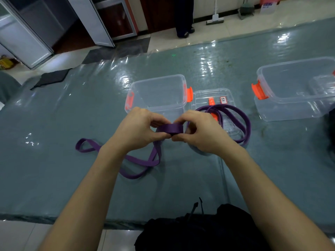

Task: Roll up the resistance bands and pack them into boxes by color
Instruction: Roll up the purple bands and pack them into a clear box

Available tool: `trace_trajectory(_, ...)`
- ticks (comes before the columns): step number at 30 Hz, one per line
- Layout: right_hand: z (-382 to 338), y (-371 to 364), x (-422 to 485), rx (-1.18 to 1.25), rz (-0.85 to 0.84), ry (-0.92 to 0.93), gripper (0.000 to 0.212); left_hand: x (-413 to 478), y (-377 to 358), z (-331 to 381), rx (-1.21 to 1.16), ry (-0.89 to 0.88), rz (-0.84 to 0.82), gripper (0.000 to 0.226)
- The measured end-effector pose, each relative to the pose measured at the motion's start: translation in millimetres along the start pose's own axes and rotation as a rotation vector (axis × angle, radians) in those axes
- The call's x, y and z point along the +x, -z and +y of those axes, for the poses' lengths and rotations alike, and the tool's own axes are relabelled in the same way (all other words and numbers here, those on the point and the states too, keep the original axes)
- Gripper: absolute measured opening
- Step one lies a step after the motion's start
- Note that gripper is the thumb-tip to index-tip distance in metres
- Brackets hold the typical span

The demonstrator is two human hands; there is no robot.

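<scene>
My left hand (pixel 135 130) and my right hand (pixel 203 132) pinch a small rolled coil of a purple resistance band (pixel 170 129) between them, just above the table. The band's loose tail (pixel 139 160) trails down and left across the table in twisted loops. A second purple band (pixel 243 122) lies in loose loops to the right, partly on a clear lid (pixel 203 98). Behind my hands stands a clear plastic box (pixel 159 91) with orange latches, open, with nothing visible inside.
A larger clear box (pixel 282 84) with orange latches stands at the right, holding a clear lid. The table (pixel 63 178) has a shiny teal plastic cover. A dark bag (pixel 199 230) sits at the near edge. A person's legs (pixel 184 17) stand on the floor beyond.
</scene>
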State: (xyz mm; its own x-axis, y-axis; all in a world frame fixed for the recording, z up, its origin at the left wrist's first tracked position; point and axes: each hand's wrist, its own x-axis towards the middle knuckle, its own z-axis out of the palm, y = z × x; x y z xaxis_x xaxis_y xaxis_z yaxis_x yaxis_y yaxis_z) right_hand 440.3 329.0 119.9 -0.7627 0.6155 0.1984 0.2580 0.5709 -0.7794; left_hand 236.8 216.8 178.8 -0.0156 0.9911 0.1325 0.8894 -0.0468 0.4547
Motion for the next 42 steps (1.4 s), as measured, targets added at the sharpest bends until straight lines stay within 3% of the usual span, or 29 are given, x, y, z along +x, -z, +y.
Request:
trace_trajectory(7,0.1,-13.1,-2.9,-0.061,0.031,0.041,0.023,2.3,-2.6,3.4,0.132,-0.033,-0.015,0.024)
trace_trajectory(11,-3.4,-16.1,-5.0,-0.103,0.062,0.075,0.025,0.4,-7.1,0.2,0.18,-0.076,0.056,0.027)
trace_trajectory(16,-5.4,-20.9,-11.9,0.14,0.115,-0.006,0.023,-17.7,-7.7,-21.7,-0.28,0.031,0.065,0.037)
trace_trajectory(19,-13.4,-35.3,-7.5,0.402,0.056,-0.122,0.027,-38.9,-9.7,-43.2,-0.529,0.178,0.036,0.039)
trace_trajectory(22,-26.3,-51.9,6.8,0.602,-0.022,-0.184,0.029,-59.9,-9.8,-61.7,-0.804,0.284,0.118,0.044)
trace_trajectory(26,-45.7,-82.5,24.1,0.827,-0.099,-0.231,0.026,-86.1,-4.8,-79.9,-0.973,0.329,0.279,0.04)
trace_trajectory(30,-63.7,-126.2,22.1,0.995,-0.124,-0.35,0.034,-110.2,2.6,-97.7,-1.002,0.418,0.324,0.038)
trace_trajectory(33,-69.1,-146.0,18.0,0.72,-0.135,-0.328,0.034,-129.7,10.8,-111.1,-0.894,0.436,0.271,0.034)
trace_trajectory(36,-73.9,-144.9,27.0,0.215,-0.166,-0.122,0.049,-139.9,23.0,-120.2,-0.693,0.401,0.187,0.032)
trace_trajectory(38,-85.2,-145.3,33.9,-0.008,-0.188,0.016,0.038,-139.7,31.0,-123.4,-0.502,0.303,0.135,0.03)
trace_trajectory(40,-93.8,-145.9,36.2,-0.03,-0.129,0.042,0.027,-135.3,38.9,-123.4,-0.459,0.227,0.14,0.033)
trace_trajectory(42,-99.0,-142.0,35.5,0.155,-0.038,-0.041,0.027,-131.4,46.3,-124.5,-0.595,0.189,0.173,0.041)
